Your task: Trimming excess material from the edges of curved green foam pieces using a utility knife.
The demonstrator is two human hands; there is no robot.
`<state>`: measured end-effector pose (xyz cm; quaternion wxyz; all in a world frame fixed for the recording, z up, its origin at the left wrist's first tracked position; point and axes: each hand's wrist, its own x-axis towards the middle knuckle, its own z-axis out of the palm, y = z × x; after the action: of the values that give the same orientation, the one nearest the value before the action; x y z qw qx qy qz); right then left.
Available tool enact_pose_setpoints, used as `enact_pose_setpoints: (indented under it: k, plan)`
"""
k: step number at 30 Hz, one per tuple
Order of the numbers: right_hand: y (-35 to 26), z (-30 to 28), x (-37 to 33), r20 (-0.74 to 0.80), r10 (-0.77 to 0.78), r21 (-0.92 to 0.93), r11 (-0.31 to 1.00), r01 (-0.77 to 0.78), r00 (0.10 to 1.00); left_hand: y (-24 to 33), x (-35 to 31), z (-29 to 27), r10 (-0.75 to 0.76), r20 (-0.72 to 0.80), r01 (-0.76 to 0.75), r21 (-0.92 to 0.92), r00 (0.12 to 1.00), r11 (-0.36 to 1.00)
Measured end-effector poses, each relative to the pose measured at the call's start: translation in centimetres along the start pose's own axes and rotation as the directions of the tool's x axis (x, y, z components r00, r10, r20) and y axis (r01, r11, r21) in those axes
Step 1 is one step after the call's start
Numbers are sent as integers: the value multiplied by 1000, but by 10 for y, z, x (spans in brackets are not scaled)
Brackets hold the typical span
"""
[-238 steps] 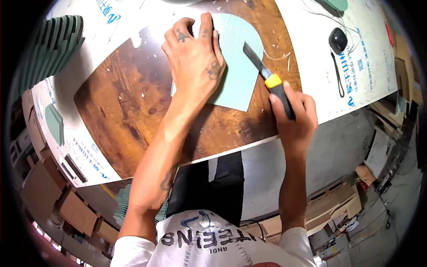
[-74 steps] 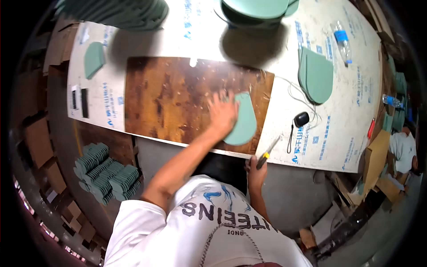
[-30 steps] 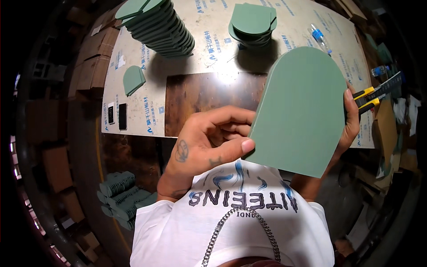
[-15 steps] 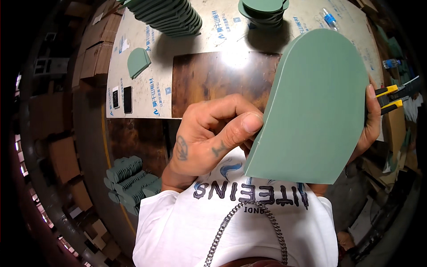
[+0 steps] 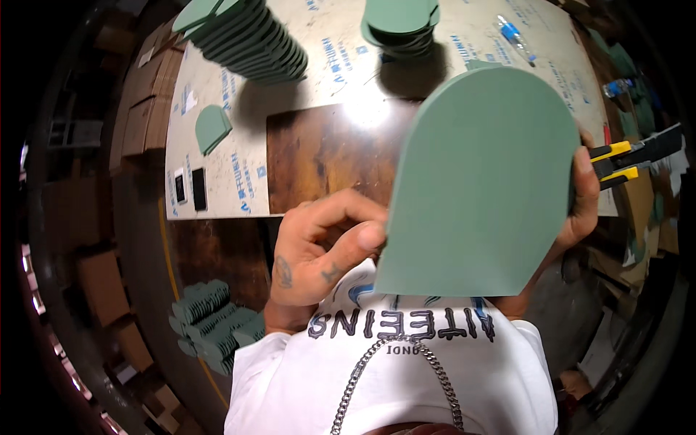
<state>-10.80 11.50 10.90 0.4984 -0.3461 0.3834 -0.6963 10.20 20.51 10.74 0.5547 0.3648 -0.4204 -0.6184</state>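
Observation:
A large green arched panel point(image 5: 482, 181), rounded at the top and straight along the bottom, is held up in front of my chest. My left hand point(image 5: 319, 250) pinches at its left edge, thumb and forefinger together there; the other fingers are curled. On the far side my right hand point(image 5: 584, 192) grips the right edge, most of its fingers hidden behind the panel. A yellow-and-black utility knife point(image 5: 616, 161) juts out to the right from that same hand, its wide dark end pointing away from the panel.
The pale table point(image 5: 326, 43) carries a dark brown board point(image 5: 312, 152), a tall stack of green pieces point(image 5: 250, 47), a shorter stack point(image 5: 401, 22), small green pieces point(image 5: 212, 129), two phones point(image 5: 199, 190) and a plastic bottle point(image 5: 516, 38). More green bundles point(image 5: 214, 319) lie low at left.
The panel and both hands have shifted a little left in view, and the panel now faces me more squarely. My left hand stays at its left edge; the knife remains in my right.

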Motion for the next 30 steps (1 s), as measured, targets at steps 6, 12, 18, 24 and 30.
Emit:
enact_pose_setpoints:
  k: [6,12,18,24,30]
  plan:
    - [-7,1,-4,15,65,-110,992,-63,998,-4,0,-2,74,-34,-76,-48,997,996]
    - [-12,-1,-15,264,187,-249,961,-121,946,11,24,16,183,-140,-153,201,973,968]
    - [-6,3,-13,250,317,-143,947,-289,915,6,49,12,227,-333,-107,342,915,934]
    - [9,-29,-20,414,328,-243,939,-244,849,12,49,-15,312,-541,-190,269,781,944]
    - [12,-28,-25,388,362,-224,929,-294,847,6,54,-31,296,-557,-199,229,776,953]
